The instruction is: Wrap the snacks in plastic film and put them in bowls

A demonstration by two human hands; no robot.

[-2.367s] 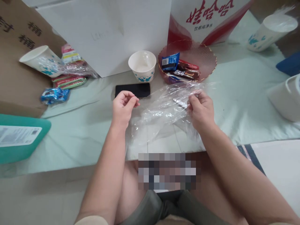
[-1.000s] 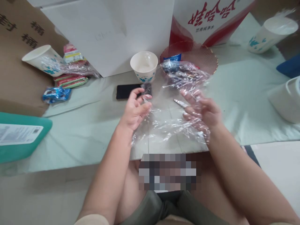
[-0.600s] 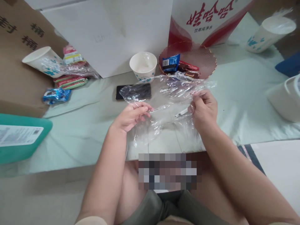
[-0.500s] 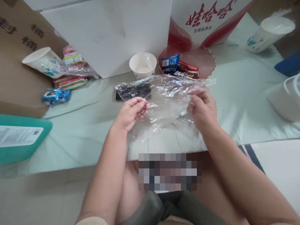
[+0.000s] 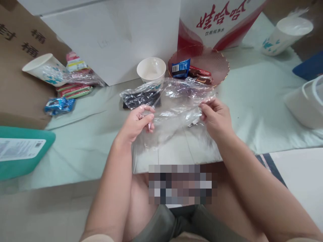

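A clear plastic bag (image 5: 174,117) is spread between my hands above the front of the table. My left hand (image 5: 138,122) pinches its left side between thumb and fingers. On the right side, my right hand (image 5: 215,116) grips the film with thumb and forefinger. Behind the bag's upper left part lies a dark phone-like slab (image 5: 141,99), partly seen through the film. A white paper cup (image 5: 151,69) stands just past it. Beside the cup, a pinkish ribbed dish (image 5: 219,65) with a gold rim holds a blue packet (image 5: 180,68) and red-brown wrapped snacks (image 5: 202,74).
Paper cups in plastic film sit at left (image 5: 45,70) and far right (image 5: 286,35). Wrapped snacks (image 5: 75,90) lie by a cardboard box (image 5: 15,74). A green container (image 5: 25,168) stands front left, a white bucket (image 5: 304,104) right. White boxes (image 5: 113,37) line the back.
My right hand has shifted slightly left. The bag's top right corner has drawn in from the right, and the film between my hands has changed its folds.
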